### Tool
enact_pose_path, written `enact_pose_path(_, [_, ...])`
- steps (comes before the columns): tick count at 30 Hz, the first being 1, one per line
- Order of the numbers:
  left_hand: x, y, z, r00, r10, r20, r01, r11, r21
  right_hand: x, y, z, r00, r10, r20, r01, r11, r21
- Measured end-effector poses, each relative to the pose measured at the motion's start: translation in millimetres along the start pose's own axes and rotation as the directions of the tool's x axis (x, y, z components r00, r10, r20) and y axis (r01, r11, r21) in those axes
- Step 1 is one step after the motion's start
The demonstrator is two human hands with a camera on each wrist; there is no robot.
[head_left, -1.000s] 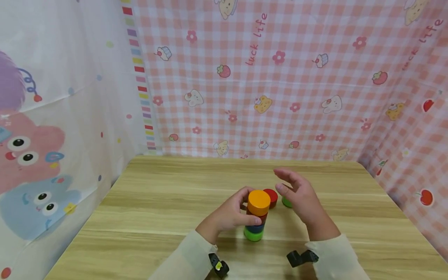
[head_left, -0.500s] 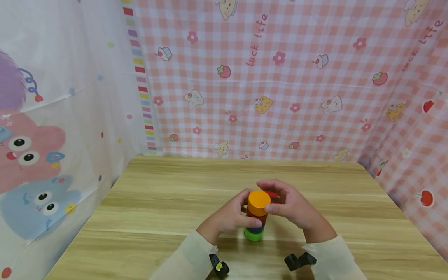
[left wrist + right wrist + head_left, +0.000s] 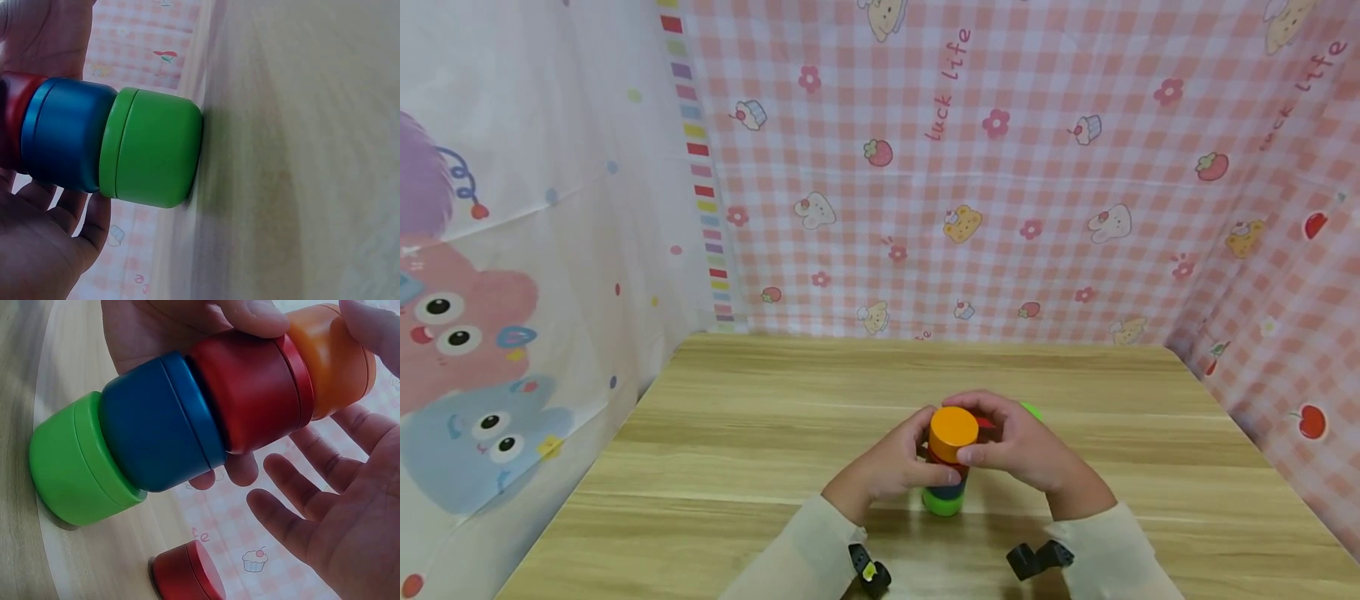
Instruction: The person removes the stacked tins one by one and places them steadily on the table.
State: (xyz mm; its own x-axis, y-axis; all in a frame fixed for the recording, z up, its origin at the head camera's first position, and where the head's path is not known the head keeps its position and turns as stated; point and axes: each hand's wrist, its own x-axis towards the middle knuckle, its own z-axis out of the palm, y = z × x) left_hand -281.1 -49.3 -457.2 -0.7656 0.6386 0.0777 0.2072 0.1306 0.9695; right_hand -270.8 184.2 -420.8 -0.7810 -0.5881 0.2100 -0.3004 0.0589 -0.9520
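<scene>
A stack of small round lidded jars stands on the table, slightly staggered: green jar (image 3: 153,147) lowest, then blue jar (image 3: 69,131), red jar (image 3: 250,387) and orange jar (image 3: 953,427) on top. From the left side my left hand (image 3: 895,457) grips the stack around the red jar, its thumb on the near side and the other fingers behind. My right hand (image 3: 1022,446) holds the orange jar at the top, thumb in front and index finger at the back; its remaining fingers spread loosely behind the stack in the right wrist view.
Behind the stack stands a separate red jar (image 3: 190,575), mostly covered by my right hand in the head view. Another green jar (image 3: 1032,411) peeks out past that hand. The wooden table (image 3: 737,417) ends at a checked cloth backdrop (image 3: 925,250).
My right hand has moved left from beside the stack and closed its thumb and index finger around the orange jar. My left hand and the stack have stayed in place.
</scene>
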Motion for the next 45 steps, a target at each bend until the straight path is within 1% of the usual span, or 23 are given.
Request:
enact_pose_path(9, [0.2,-3.1,1.5,1.0,-0.003,-0.004,0.003,1.0,-0.026,0.3,-3.1,-0.4,1.0,-0.017,-0.006,0.017,1.0,-0.009])
enact_pose_path(16, [1.8,-5.6,3.1,1.0,-0.009,0.001,0.009,0.999,-0.036,-3.0,-3.4,-7.6,0.996,-0.026,-0.09,0.022,0.998,-0.052])
enact_pose_path(21, [3.0,-7.6,2.9,1.0,-0.013,0.003,0.014,0.999,-0.051,-4.8,-1.3,-15.3,0.99,-0.034,-0.134,0.023,0.997,-0.078])
enact_pose_path(25, [3.3,-6.4,2.4,1.0,-0.024,0.001,0.024,0.998,-0.063,-7.1,1.5,-22.8,0.982,-0.001,-0.186,-0.019,0.994,-0.105])
enact_pose_path(27, [3.4,-5.8,2.5,1.0,-0.027,0.0,0.027,0.997,-0.066,-8.9,3.1,-27.0,0.977,0.018,-0.214,-0.044,0.992,-0.116])
enact_pose_path(30, [3.1,-4.9,2.9,1.0,-0.03,-0.003,0.029,0.997,-0.067,-11.7,6.3,-33.4,0.965,0.026,-0.259,-0.061,0.99,-0.126])
enact_pose_path(34, [3.2,-5.2,3.0,1.0,-0.027,0.0,0.027,0.997,-0.066,-16.4,11.1,-41.5,0.942,0.04,-0.332,-0.087,0.988,-0.128])
enact_pose_path(38, [4.0,-6.6,2.7,1.0,-0.026,0.002,0.026,0.998,-0.058,-21.5,16.4,-49.6,0.92,0.073,-0.385,-0.116,0.989,-0.088])
enact_pose_path(45, [3.9,-7.0,3.2,1.0,-0.023,0.006,0.023,0.998,-0.053,-30.2,27.0,-64.0,0.884,0.102,-0.456,-0.131,0.991,-0.033])
